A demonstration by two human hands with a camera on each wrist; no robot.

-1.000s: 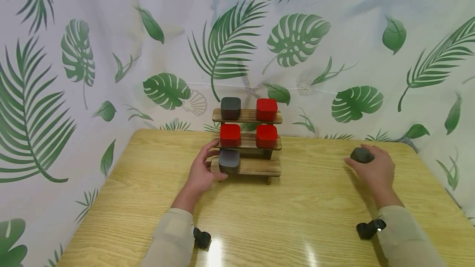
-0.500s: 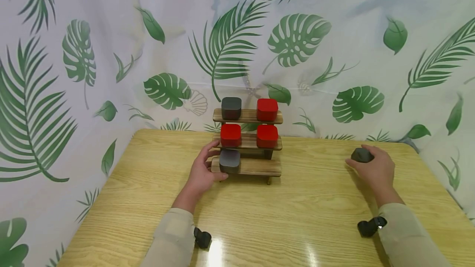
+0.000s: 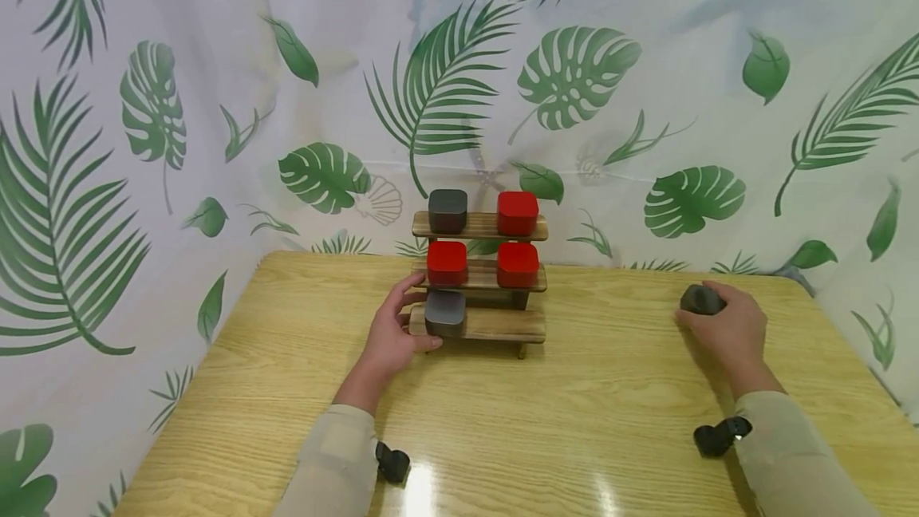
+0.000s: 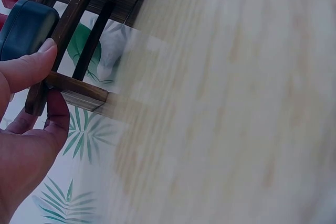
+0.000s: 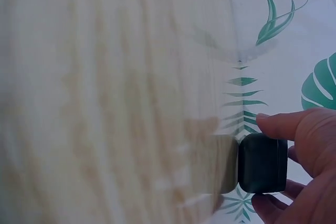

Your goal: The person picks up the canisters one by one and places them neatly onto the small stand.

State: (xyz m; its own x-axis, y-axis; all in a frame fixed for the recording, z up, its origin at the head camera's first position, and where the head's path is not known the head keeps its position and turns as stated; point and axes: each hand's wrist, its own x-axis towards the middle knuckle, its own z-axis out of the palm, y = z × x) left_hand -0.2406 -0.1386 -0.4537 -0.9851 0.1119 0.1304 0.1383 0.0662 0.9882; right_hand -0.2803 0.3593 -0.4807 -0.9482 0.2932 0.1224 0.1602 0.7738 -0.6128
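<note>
A three-step wooden display stand (image 3: 506, 325) stands on the table. My left hand (image 3: 395, 325) grips the left end of its lowest shelf. In the left wrist view the thumb (image 4: 37, 65) lies along the shelf beside a dark grey rounded box (image 4: 29, 30), the other fingers under the shelf end. That grey box (image 3: 445, 313) sits on the bottom step. Off to the right, my right hand (image 3: 732, 333) holds another small dark grey lidded box (image 3: 700, 301) between thumb and fingers. In the right wrist view this box (image 5: 262, 163) rests against the table surface.
Two red boxes (image 3: 447, 263) sit on the middle step. The top step bears a grey box (image 3: 447, 211) at left and a red box (image 3: 518, 214) at right. A leaf-printed cloth (image 3: 431, 62) hangs behind the wooden table (image 3: 574, 421).
My right hand has shifted slightly right, its thumb now closer against the grey box. The left hand and the stand have stayed in place.
</note>
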